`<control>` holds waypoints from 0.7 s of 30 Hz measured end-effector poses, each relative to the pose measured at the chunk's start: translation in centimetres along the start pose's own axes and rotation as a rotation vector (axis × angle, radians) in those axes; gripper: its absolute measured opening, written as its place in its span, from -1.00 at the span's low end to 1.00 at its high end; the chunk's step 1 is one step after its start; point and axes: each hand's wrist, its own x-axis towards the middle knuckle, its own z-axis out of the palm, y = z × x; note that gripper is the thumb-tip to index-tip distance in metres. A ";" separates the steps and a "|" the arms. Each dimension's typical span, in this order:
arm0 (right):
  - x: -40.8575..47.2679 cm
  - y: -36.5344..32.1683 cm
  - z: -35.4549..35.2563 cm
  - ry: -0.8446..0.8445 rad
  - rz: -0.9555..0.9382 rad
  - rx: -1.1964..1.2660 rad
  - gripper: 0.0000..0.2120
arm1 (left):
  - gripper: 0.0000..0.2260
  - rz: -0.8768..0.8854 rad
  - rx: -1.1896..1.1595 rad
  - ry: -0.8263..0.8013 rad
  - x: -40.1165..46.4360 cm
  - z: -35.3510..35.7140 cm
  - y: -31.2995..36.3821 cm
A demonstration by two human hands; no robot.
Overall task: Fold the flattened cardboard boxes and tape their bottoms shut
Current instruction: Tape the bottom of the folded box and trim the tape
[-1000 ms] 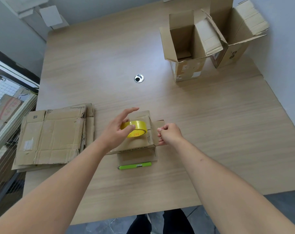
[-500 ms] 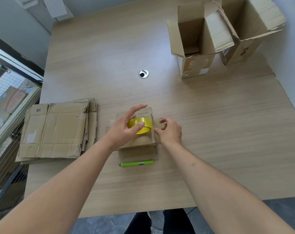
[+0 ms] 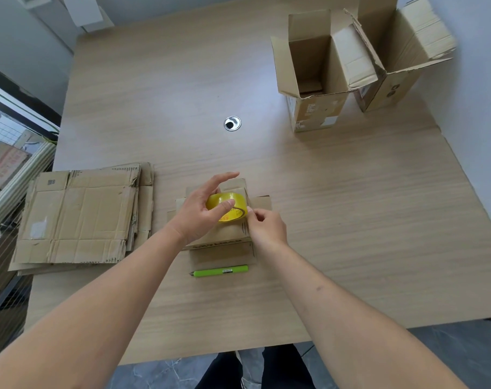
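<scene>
- Single view: head-worn wide-angle camera, looking forward and steeply down onto the bench [image 3: 351,220].
- Range: close; both forearms enter from 6 o'clock.
- Far bench edge lies at 12 o'clock; floor shows at 6 o'clock.
- No second view.
</scene>
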 end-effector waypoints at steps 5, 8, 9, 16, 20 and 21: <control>-1.1 -0.3 1.8 0.080 0.124 0.220 -0.74 | -0.55 0.008 0.023 0.004 -0.2 0.3 -0.3; -1.3 -1.2 2.8 0.181 0.247 0.394 -0.79 | -0.57 -0.006 0.031 -0.010 -0.3 0.4 -0.2; -1.5 -1.6 3.1 0.216 0.270 0.436 -0.81 | -0.58 -0.002 0.019 -0.027 -0.4 0.3 -0.1; -2.0 -3.1 3.5 0.370 0.311 0.283 -0.85 | -0.48 -0.063 -0.188 -0.224 0.1 -2.1 1.0; -2.6 -3.7 4.1 0.396 0.319 0.191 -0.82 | -0.47 -0.084 -0.076 -0.280 0.0 -3.5 1.6; -2.6 -3.8 4.2 0.403 0.323 0.187 -0.84 | -0.48 -0.092 -0.035 -0.273 0.0 -3.8 1.7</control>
